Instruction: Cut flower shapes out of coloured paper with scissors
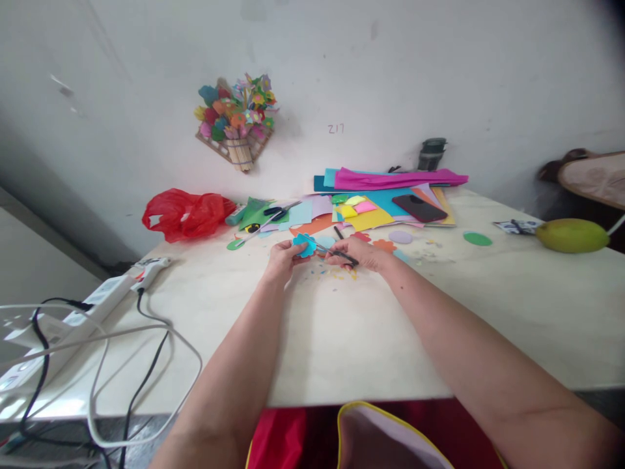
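Between the fingers of my left hand (282,262) is a blue paper flower (303,245) with a scalloped edge. My right hand (359,253) grips a pair of scissors (347,258) with dark handles, its blades pointing left at the flower's edge. Small paper scraps (336,275) lie scattered on the table below both hands. Just beyond my right hand are an orange paper flower (385,245) and a red one, partly covered by the hand. A lilac paper circle (400,237) lies behind them.
Coloured sheets (381,218) and a dark phone (420,208) lie at the back, near a second pair of scissors (279,212). A red plastic bag (188,213) sits at back left. Power strips (88,312) with loose cables occupy the left. A yellow-green fruit-like object (572,235) rests at right.
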Tool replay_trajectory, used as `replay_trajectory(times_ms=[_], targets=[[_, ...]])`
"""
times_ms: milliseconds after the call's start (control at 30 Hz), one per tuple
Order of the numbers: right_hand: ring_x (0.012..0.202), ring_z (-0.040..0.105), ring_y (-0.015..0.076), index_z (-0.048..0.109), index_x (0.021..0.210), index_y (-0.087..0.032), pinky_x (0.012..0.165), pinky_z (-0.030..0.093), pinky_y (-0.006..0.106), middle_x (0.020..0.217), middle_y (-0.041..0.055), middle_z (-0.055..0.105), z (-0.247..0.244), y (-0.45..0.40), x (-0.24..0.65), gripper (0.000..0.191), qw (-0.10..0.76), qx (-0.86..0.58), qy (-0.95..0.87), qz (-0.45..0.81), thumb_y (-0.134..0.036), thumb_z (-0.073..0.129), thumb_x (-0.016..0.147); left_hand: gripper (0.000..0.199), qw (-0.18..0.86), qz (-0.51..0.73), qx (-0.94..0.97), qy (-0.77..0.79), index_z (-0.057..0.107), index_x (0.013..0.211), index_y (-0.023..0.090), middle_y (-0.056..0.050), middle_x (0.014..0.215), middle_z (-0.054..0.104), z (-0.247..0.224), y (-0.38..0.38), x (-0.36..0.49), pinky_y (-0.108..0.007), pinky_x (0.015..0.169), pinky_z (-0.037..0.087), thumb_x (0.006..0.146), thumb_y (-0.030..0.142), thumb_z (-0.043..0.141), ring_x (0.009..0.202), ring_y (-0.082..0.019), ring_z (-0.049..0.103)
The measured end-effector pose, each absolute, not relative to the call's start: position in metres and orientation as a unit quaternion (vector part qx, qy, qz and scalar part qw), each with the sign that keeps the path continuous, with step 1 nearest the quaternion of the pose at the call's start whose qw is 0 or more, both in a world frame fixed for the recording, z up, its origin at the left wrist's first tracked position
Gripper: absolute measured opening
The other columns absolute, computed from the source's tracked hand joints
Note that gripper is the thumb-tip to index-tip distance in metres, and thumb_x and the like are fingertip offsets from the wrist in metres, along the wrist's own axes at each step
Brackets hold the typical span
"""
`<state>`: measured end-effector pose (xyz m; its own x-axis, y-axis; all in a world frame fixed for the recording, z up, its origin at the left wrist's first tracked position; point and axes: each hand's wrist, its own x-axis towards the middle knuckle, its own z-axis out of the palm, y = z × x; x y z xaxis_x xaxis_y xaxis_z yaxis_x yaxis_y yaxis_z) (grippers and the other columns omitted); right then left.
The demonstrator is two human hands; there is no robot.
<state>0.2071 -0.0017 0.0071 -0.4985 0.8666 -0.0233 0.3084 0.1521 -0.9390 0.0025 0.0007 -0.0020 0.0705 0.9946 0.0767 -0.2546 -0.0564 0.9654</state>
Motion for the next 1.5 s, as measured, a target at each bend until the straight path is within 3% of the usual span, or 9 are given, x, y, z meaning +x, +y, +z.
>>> replay_trajectory(times_ms=[367,600,933,1267,1500], targets=[[0.04,0.041,0.0037,0.066,0.081,-0.011,0.039,0.032,0.018,0.052,-0.0052,0.05,0.009,-0.006,0.203,0.032,0.297,-0.418,-0.688,0.513,-0.033,0.075,0.059,0.03,0.564,0.567,0.457,0.39,0.066,0.07,0.011,-0.006,0.068,0.067,-0.004,0.002,0.002,-0.032,0.067,0.053,0.051,0.029,0.08,0.063,-0.018,0.065],[0.038,0.04,0.0037,0.063,0.074,-0.011,0.038,0.031,0.018,0.049,-0.0057,0.05,0.014,-0.014,0.193,0.028,0.342,-0.424,-0.642,0.539,-0.028,0.076,0.057,0.028,0.564,0.58,0.437,0.393,0.066,0.071,0.011,-0.006,0.075,0.067,-0.003,0.002,0.004,-0.027,0.059,0.053,0.052,0.028,0.08,0.067,-0.016,0.063],[0.039,0.04,0.004,0.06,0.072,-0.013,0.037,0.031,0.017,0.049,-0.0057,0.049,0.011,-0.016,0.184,0.02,0.381,-0.412,-0.592,0.578,-0.022,0.074,0.061,0.025,0.577,0.611,0.378,0.388,0.062,0.068,0.013,-0.004,0.07,0.064,0.001,0.0,0.01,-0.031,0.064,0.054,0.051,0.02,0.078,0.065,-0.014,0.061],[0.042,0.044,0.0052,0.06,0.074,-0.014,0.037,0.035,0.016,0.051,-0.0042,0.05,0.001,-0.017,0.168,0.027,0.438,-0.407,-0.544,0.589,-0.033,0.075,0.062,0.024,0.567,0.67,0.303,0.371,0.059,0.068,0.013,-0.002,0.063,0.064,0.0,-0.007,0.028,-0.024,0.06,0.049,0.052,0.02,0.076,0.059,-0.012,0.06],[0.036,0.042,0.0046,0.057,0.068,-0.015,0.031,0.026,0.015,0.046,-0.0055,0.047,0.004,-0.024,0.159,0.032,0.457,-0.416,-0.533,0.578,-0.038,0.075,0.059,0.021,0.567,0.695,0.257,0.36,0.055,0.062,0.015,-0.001,0.063,0.063,0.001,-0.014,0.038,-0.024,0.061,0.047,0.053,0.017,0.074,0.06,-0.012,0.06]])
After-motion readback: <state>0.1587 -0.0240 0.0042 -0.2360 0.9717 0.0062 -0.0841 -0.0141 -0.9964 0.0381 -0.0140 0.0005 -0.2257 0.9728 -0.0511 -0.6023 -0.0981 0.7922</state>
